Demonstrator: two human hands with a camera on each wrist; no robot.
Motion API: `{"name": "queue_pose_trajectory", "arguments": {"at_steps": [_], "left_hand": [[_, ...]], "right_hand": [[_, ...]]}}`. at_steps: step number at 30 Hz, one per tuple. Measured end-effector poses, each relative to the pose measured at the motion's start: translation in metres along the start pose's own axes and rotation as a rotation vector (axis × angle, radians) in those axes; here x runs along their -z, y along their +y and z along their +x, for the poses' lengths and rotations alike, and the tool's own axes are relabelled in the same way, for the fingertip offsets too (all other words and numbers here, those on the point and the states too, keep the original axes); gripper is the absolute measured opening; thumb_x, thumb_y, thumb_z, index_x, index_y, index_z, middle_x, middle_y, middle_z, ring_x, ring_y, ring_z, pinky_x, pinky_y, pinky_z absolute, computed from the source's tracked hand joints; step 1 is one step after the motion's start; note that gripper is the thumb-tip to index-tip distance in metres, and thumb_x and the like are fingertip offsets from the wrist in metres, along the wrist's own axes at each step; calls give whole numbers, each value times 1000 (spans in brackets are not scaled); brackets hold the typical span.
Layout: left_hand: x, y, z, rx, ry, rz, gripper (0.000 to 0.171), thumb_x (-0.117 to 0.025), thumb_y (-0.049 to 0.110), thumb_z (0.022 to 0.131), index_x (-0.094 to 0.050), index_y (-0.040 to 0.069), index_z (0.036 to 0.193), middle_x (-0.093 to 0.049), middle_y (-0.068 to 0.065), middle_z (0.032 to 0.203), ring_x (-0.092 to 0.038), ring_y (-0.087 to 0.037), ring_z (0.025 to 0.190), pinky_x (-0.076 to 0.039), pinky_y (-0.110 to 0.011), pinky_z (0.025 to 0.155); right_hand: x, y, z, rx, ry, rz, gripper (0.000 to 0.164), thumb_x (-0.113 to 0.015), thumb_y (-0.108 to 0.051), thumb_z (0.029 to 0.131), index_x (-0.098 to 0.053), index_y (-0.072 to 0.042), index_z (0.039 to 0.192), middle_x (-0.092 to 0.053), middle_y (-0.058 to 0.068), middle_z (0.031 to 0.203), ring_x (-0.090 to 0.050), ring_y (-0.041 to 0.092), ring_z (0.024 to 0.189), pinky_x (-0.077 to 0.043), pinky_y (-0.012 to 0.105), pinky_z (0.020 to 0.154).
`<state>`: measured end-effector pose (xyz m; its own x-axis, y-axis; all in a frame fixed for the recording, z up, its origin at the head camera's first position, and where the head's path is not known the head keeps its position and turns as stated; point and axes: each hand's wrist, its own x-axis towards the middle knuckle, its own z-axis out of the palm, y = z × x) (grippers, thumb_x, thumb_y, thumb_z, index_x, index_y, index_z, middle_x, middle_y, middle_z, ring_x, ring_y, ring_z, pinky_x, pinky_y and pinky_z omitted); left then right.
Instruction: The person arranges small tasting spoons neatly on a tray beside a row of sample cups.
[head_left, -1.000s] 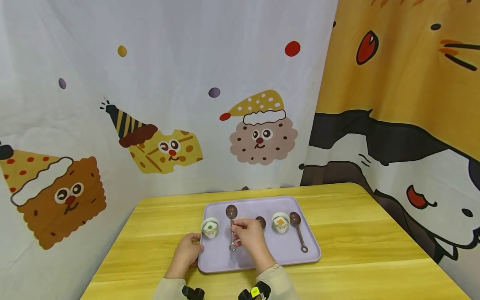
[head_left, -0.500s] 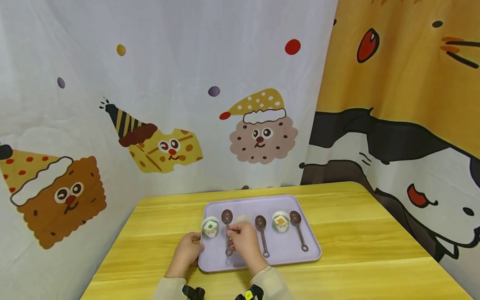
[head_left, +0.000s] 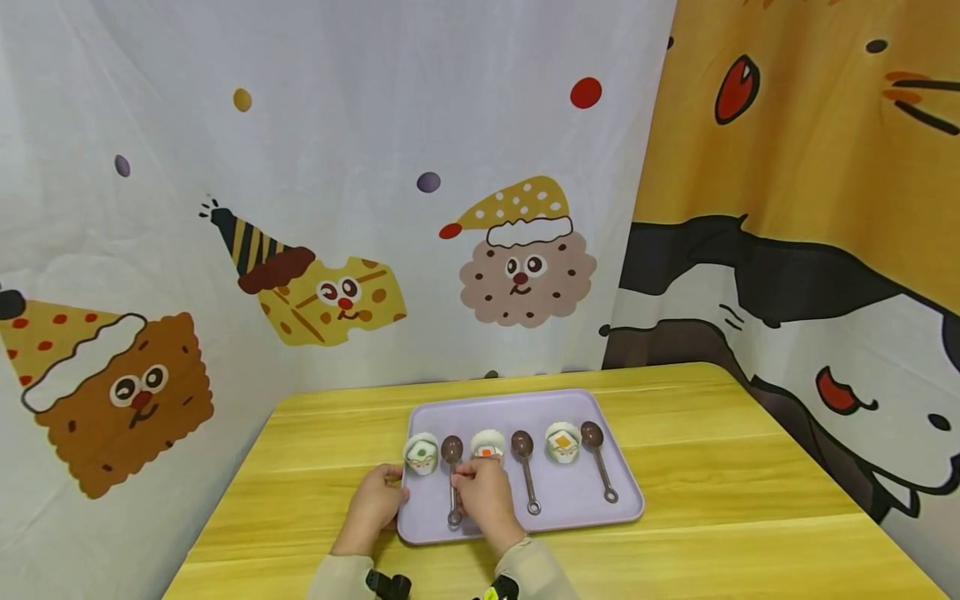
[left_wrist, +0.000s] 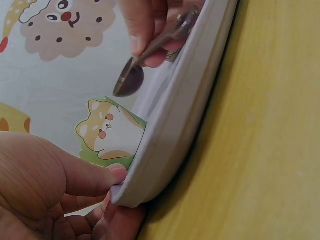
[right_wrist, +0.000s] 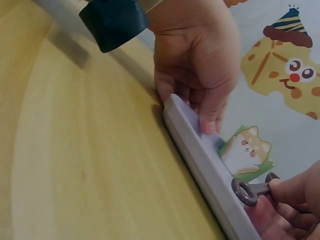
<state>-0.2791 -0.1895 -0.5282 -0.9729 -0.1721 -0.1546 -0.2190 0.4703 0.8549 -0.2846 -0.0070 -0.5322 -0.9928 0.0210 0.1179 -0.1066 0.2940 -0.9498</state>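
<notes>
A brown spoon (head_left: pixel 452 451) with a ring at its handle end is pinched between the thumb and fingers of my right hand (head_left: pixel 489 496). It lies lengthwise over the lilac tray (head_left: pixel 517 408), between the left and middle cups; in the left wrist view its bowl (left_wrist: pixel 131 80) hangs above the tray. My left hand (head_left: pixel 377 500) grips the tray's left edge, its thumb on the rim and fingers underneath. Closest to that hand is a small cup (head_left: pixel 422 455) with a cartoon dog and green piece. The middle cup (head_left: pixel 487 442), with an orange-red piece, is partly hidden by my right hand.
Two more brown spoons, a middle spoon (head_left: pixel 522 450) and a right spoon (head_left: pixel 592 437), lie on the tray. A cup with a yellow-orange piece (head_left: pixel 562 442) stands between them. The tray rests on a yellow wood-grain table (head_left: pixel 712 467), with a cartoon-printed curtain (head_left: pixel 360 125) behind.
My right hand has moved left and toward the near edge with the spoon, uncovering the middle spoon and most of the middle cup. The left hand has stayed at the tray edge.
</notes>
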Motion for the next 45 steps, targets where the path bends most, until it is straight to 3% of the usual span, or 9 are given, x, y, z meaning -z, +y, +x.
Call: {"name": "queue_pose_trajectory", "arguments": {"at_steps": [10, 16, 24, 38, 45], "left_hand": [[0, -2, -1, -13, -4, -6, 36, -61, -4, 89, -57, -12, 123, -67, -23, 99, -66, -26, 74, -58, -39, 52], [-1, 0, -2, -13, -1, -1, 36, -62, -4, 89, -57, -11, 124, -67, -23, 101, -67, -26, 76, -57, -38, 52], [-1, 0, -2, 9, -5, 29, 36, -64, -4, 89, -57, -10, 124, -68, -23, 102, -67, -27, 80, -57, -38, 54], [0, -2, 0, 3, -5, 40, 37, -64, -2, 90, -57, -10, 125, -67, -23, 102, -66, -28, 81, -57, -38, 53], [0, -5, 0, -14, -21, 46, 36, -63, -4, 89, -57, -12, 124, -66, -23, 100, -66, -28, 79, -57, -38, 53]], "right_hand": [[-3, 5, -2, -38, 1, -37, 5, -73, -1, 86, -72, 4, 85, -63, 2, 61, -55, 7, 46, -51, 25, 41], [-2, 6, -1, -5, 7, -89, 4, -72, 2, 85, -72, 1, 81, -61, 1, 56, -54, 7, 43, -50, 25, 40], [-4, 5, -5, 102, 100, -380, 16, -80, -6, 79, -69, -12, 69, -62, -4, 61, -55, 10, 52, -48, 30, 53], [-2, 3, -6, 126, 78, -393, 15, -78, -6, 82, -71, -11, 69, -62, -4, 62, -53, 9, 50, -47, 29, 53], [-3, -1, -10, 126, 77, -584, 25, -79, -17, 85, -66, -15, 64, -63, -1, 64, -60, 20, 59, -51, 38, 55]]}}
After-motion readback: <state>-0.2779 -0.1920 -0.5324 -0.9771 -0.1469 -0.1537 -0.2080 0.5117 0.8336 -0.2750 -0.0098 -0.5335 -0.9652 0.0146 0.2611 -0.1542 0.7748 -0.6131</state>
